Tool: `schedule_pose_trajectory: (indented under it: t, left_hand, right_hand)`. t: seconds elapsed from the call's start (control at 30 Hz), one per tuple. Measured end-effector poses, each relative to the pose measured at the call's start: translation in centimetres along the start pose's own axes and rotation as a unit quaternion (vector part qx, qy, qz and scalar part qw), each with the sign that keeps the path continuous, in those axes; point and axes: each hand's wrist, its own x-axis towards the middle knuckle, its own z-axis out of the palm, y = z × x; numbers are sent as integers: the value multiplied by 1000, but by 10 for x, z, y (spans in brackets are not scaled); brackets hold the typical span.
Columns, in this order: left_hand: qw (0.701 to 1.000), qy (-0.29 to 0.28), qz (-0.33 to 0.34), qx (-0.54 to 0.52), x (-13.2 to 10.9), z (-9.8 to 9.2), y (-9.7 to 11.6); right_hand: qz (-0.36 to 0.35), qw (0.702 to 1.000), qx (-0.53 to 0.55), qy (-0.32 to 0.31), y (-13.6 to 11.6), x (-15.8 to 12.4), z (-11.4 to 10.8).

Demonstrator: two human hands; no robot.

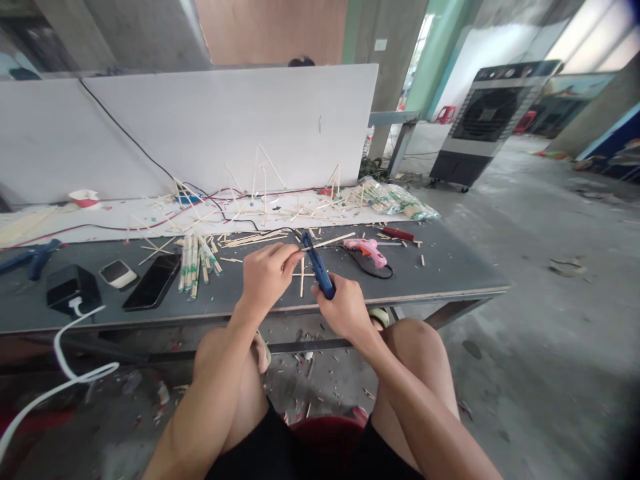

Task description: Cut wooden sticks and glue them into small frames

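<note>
**Blue hot glue gun point(317, 265) at thin wooden stick point(327, 241), mid-frame**

Your L hand point(265, 277) is low centre, thumb & fingers pinched narrow on the stick, which runs out on a slant to the upper right. Your R hand point(345, 308) is just right of it, closed round the lower end of the gun. The gun's tip points up at the stick, right by your L fingertips point(286, 261); can't tell if it's touching.

On the grey workbench point(450, 277): a pink glue gun point(367, 252) lies right of your hands w/ its black cord point(373, 270) looped. Just beyond it is a red-handled tool point(397, 233). Left of your L hand sit 3 or so bundles of paper-wrapped chopsticks point(194, 263), w/ loose sticks point(250, 239) scattered around.

Far left: black smartphone point(153, 281), small white device point(119, 274), black charger point(73, 288) w/ white cable point(75, 337).

Behind the bench: white foam board point(100, 223) holding glued stick frames point(265, 177) & red wires point(125, 227). Plastic bag of sticks point(395, 199) at its right end. Upper right of frame: air cooler point(495, 120) on the concrete floor point(525, 267).
</note>
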Motion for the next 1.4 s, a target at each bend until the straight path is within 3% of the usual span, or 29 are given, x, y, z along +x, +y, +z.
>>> schedule_pose_trajectory:
  t: [0.17, 0.4, 0.87, 1.4]
  left_hand:
    - [989, 52, 79, 110, 1, 4, 7]
    - [991, 35, 75, 105, 2, 3, 6]
    - [997, -59, -52, 17, 2, -1, 5]
    - [958, -140, -213, -128, 2, -13, -9]
  right_hand:
    - [-5, 1000, 11, -8, 1, 1, -3]
    - [-35, 999, 14, -13, 3, 0, -4]
    - [-29, 999, -19, -10, 1, -2, -1]
    - [-30, 998, -53, -25, -6, 2, 15]
